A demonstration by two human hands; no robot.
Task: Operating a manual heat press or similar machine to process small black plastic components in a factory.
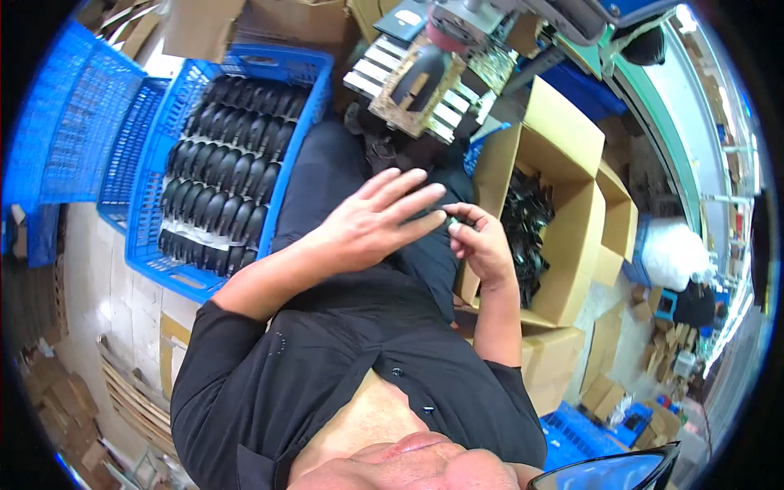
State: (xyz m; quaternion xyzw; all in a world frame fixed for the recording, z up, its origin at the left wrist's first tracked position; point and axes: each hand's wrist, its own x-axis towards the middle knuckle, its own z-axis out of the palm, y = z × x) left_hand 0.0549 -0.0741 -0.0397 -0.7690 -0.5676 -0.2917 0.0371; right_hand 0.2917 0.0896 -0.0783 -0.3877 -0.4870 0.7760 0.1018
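One small dark piece [452,220], long axis unclear, pinched by right hand [487,247]; left hand [371,223] spread, just to its left.

The crate [175,282] is blue, the carton [574,253] tan, the small part [452,220] perhaps black.

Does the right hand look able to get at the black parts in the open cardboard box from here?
Probably yes: the right hand is close beside the cardboard box, whose open top exposes the black parts. However, it seems to be pinching a small dark piece.
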